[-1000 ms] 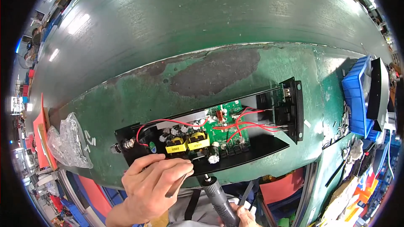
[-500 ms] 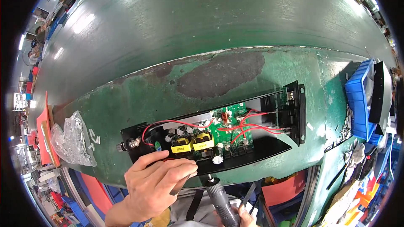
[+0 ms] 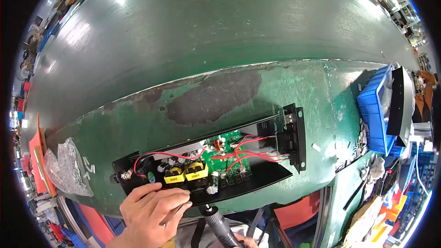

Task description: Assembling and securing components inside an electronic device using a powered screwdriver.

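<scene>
Board (image 3: 235,138) in, red wires (image 3: 264,155) at end panel (image 3: 299,144), top not covered; black housing (image 3: 266,175) on green bench (image 3: 321,128); left hand (image 3: 154,209) at near side, hold unclear; right hand (image 3: 247,241) closed round screwdriver (image 3: 217,225)

The green bench (image 3: 294,82) bears a case (image 3: 264,178), plastic bag (image 3: 69,170), blue bin (image 3: 374,115).

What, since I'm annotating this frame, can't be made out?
In the head view:
Right hand: mostly cut off by the lower edge.
Rear end of the screwdriver: same edge.
Near wall of the electronics enclosure: partly behind left hand.
Print on yellow transformers: too small.
</scene>
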`<action>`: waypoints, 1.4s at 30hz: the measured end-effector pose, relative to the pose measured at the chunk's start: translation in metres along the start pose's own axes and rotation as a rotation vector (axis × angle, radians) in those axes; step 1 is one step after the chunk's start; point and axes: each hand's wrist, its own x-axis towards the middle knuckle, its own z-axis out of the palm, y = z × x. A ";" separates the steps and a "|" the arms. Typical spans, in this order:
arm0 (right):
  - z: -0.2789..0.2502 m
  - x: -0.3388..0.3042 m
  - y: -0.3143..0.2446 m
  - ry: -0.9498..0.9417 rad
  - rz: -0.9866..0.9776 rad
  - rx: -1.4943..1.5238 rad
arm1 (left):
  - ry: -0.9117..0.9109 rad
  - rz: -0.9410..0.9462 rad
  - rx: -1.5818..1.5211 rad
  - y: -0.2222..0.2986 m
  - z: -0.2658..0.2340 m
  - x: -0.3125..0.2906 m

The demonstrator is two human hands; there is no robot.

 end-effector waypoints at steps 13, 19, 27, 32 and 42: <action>0.004 0.001 -0.031 -0.049 0.012 -0.088 | -0.287 0.020 0.177 0.020 -0.020 0.015; 0.005 0.003 -0.028 -0.060 0.026 -0.028 | -0.283 0.124 0.323 0.010 -0.004 0.013; 0.010 0.005 -0.026 -0.020 -0.057 0.023 | -0.278 0.099 0.252 0.007 0.003 0.014; 0.015 0.005 -0.028 -0.007 -0.061 0.027 | -0.246 0.097 0.219 0.006 0.004 0.009; 0.016 0.004 -0.027 -0.058 0.013 0.039 | -0.218 -0.007 0.280 0.019 0.000 0.006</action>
